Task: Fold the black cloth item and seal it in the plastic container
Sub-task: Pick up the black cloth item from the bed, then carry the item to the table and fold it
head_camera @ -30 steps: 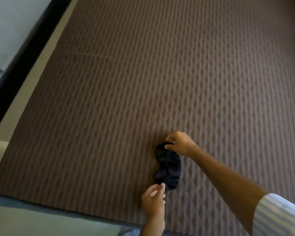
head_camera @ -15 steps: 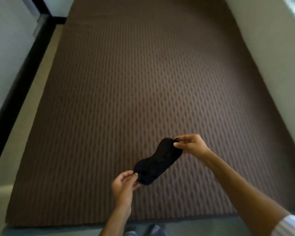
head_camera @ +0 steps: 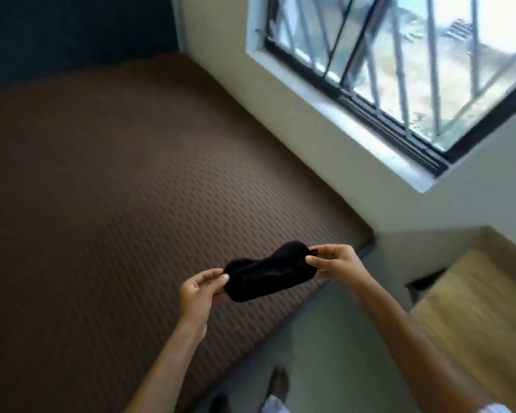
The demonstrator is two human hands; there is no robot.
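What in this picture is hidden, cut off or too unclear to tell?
- The plastic container: nowhere in the head view, so its place is unknown.
- The black cloth item: uniformly dark, so its folds and exact kind cannot be read.
- Its two ends: covered by the pinching left hand and right hand.
- The wooden furniture at right: cut off by the frame edge.
- The scene beyond the barred window: blurred and overexposed.

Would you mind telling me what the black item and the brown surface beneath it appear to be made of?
Black cloth item: soft matte fabric, likely knit; it sags and absorbs light. Brown surface: probably woven or quilted textile, judging by its repeating diamond pattern and dull finish.
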